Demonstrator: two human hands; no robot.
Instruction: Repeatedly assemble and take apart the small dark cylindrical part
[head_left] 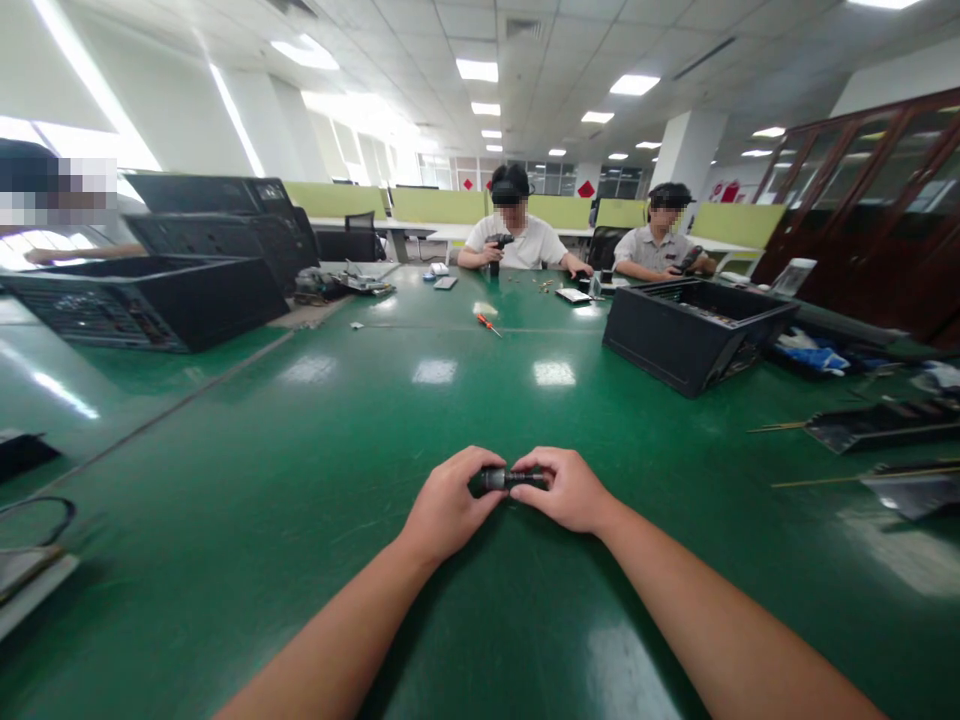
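Note:
Both my hands meet over the green table (315, 500), near the middle of the view. My left hand (451, 503) is wrapped round the thick, dark and grey end of a small cylindrical tool part (495, 479). From that end a thin dark shaft runs to the right. The fingers of my right hand (562, 487) pinch this shaft close to its far end. The part lies level between the two hands, and its ends are partly hidden by my fingers.
An orange screwdriver (488, 323) lies farther back. Black computer cases stand at the left (157, 300) and right (694, 335). Two people sit across the table holding dark tools; another person is at the far left. Metal parts (885, 425) lie at the right edge.

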